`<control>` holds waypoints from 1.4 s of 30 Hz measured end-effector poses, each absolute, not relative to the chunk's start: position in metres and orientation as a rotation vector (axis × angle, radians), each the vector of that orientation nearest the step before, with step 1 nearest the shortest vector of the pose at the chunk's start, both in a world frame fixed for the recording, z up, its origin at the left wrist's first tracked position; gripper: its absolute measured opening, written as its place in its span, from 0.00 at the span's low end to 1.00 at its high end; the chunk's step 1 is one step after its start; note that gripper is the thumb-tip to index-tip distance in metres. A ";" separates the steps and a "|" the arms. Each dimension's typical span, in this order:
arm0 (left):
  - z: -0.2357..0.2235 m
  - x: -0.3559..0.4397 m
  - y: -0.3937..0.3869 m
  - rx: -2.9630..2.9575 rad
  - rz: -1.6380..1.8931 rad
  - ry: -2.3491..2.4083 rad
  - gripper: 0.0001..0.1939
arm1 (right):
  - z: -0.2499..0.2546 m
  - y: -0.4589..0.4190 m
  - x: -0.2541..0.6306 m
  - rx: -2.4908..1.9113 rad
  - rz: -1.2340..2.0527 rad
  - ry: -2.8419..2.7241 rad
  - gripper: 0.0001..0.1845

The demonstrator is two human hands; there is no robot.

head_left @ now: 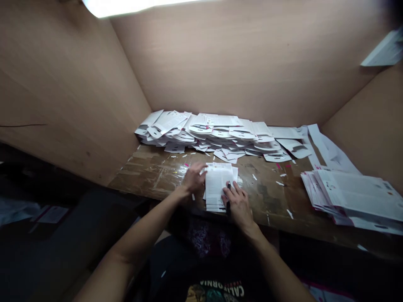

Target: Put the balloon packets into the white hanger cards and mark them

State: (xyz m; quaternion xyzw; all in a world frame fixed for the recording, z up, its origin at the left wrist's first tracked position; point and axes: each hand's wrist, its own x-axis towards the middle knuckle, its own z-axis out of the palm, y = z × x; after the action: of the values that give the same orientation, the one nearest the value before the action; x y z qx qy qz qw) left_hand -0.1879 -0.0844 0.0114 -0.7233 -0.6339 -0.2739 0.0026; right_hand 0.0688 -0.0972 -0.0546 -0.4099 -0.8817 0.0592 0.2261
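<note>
In front of me on the table lies a small stack of white printed card packets (215, 184), with several edges showing at the near end. My left hand (194, 179) is at the stack's upper left edge, fingers bent against the packets. A slim black pen-like tool (228, 201) is in my right hand (239, 206), which rests on the right side of the stack with its fingers curled. Whether the tool is a pen or a knife does not show clearly.
A long heap of similar white packets (220, 134) lies along the back board. Another pile (362, 195) sits at the right, near white paper sheets (333, 151). Small paper scraps dot the taped brown tabletop (151, 172). Boards (236, 63) enclose the back and sides.
</note>
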 end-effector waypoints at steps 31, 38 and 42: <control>0.032 -0.262 -0.182 -2.165 -0.209 -2.027 0.30 | -0.056 -0.098 0.066 -1.158 0.155 -2.353 0.16; 0.009 -0.336 -0.235 -2.183 -0.073 -2.312 0.42 | -0.065 -0.098 0.069 -1.120 0.123 -2.358 0.16; 0.024 -0.320 -0.187 -2.113 -0.355 -2.415 0.41 | -0.062 -0.100 0.069 -1.112 0.093 -2.353 0.17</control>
State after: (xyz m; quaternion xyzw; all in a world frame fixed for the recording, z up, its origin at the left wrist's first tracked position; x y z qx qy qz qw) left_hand -0.3201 -0.1871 0.0237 -0.6540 -0.7472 -0.1099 -0.0435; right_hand 0.0691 -0.0999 -0.0624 -0.4115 -0.8712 0.0344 0.2654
